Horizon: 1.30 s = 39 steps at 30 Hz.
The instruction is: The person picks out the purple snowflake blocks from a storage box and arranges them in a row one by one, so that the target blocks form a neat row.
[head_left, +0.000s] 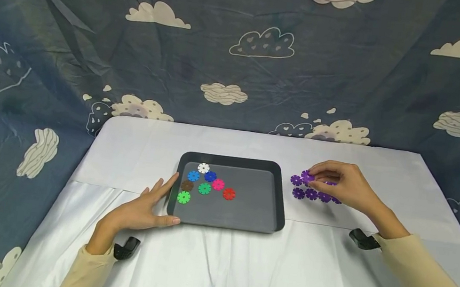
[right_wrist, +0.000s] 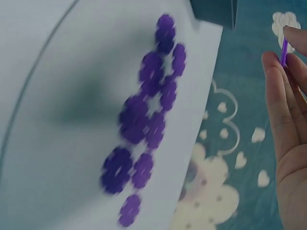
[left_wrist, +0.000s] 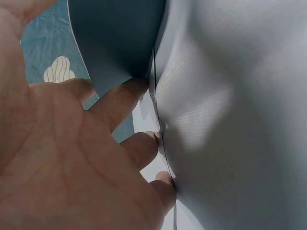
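Observation:
My left hand (head_left: 137, 211) is at the left side of a dark grey tray (head_left: 253, 203), fingers spread and touching its rim. Over the purple notched discs (head_left: 311, 194), to the right of the tray, my right hand (head_left: 346, 187) pinches one purple disc (right_wrist: 284, 51) between thumb and fingers. In the right wrist view that disc appears edge-on, above the others lying in rows on the white cloth. Inside the tray lie several loose discs, among them a white disc (head_left: 203, 168), a red disc (head_left: 229, 194) and a light green disc (head_left: 183, 197).
White cloth (head_left: 233, 267) covers the table. Behind it hangs a dark blue curtain (head_left: 205, 65) with cloud prints. A black wrist device (head_left: 126, 248) sits at the left sleeve and another black device (head_left: 364, 239) at the right.

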Available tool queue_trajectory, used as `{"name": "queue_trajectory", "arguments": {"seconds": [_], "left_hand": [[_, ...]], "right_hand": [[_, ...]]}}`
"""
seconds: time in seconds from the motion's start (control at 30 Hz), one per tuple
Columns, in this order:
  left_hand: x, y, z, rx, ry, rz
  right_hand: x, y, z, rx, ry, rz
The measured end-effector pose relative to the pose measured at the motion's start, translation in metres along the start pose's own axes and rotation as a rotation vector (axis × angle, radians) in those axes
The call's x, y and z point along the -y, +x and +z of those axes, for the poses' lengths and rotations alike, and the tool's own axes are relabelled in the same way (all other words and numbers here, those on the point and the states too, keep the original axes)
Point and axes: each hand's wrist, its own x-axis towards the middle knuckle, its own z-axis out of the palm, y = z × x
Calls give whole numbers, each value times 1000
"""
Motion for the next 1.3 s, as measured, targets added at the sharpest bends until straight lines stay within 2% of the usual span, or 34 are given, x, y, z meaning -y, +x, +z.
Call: {"name": "queue_trajectory", "arguments": {"seconds": [0.2,0.43,0.73,1.03,1.3], "left_hand": [[0,0,0,5,-7,-12],[0,1,1,5,-10,-7],[0,0,0,5,-11,-10],[0,0,0,-3,-8,-5],[1,0,0,-2,3,-5]], "right_hand": [[-17,-20,-9,-38,-24,89],[-34,-41,-21,-70,-75,138],[-67,-67,-37,-92,-176,287],[-92,-74,-38,-38,-250,387],[-98,-75,-36,-25,-264,390]]}}
